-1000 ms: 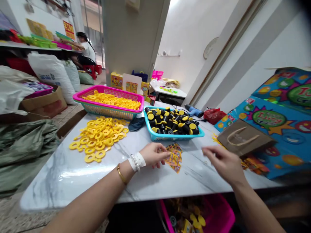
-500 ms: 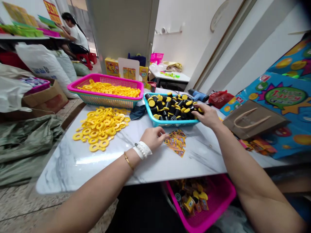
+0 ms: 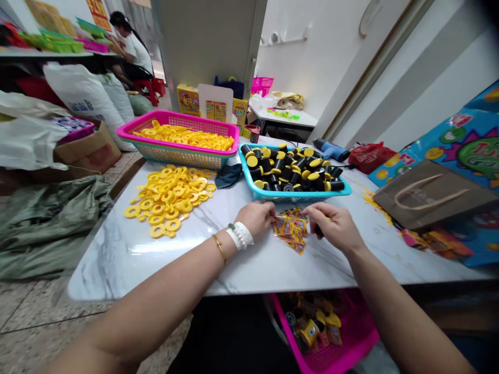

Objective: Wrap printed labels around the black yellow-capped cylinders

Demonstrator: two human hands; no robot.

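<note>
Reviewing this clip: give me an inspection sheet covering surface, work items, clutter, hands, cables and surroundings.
Surface: glossy white, grey-veined table.
Work items: flat orange printed packets in a loose pile; black cylinders with yellow ends in a turquoise plastic basket behind them; yellow plastic rings heaped at left.
Clutter: brown paper bag with handles at right; crumpled red plastic bag near the wall.
Hands: left hand at the packets' left edge; right hand curled around a small dark piece, mostly hidden.
Cables: thin dark cord, apparently, beside the blue-and-black tool.
Surroundings: seated person in the background, upper left; bulging white sacks below.
</note>
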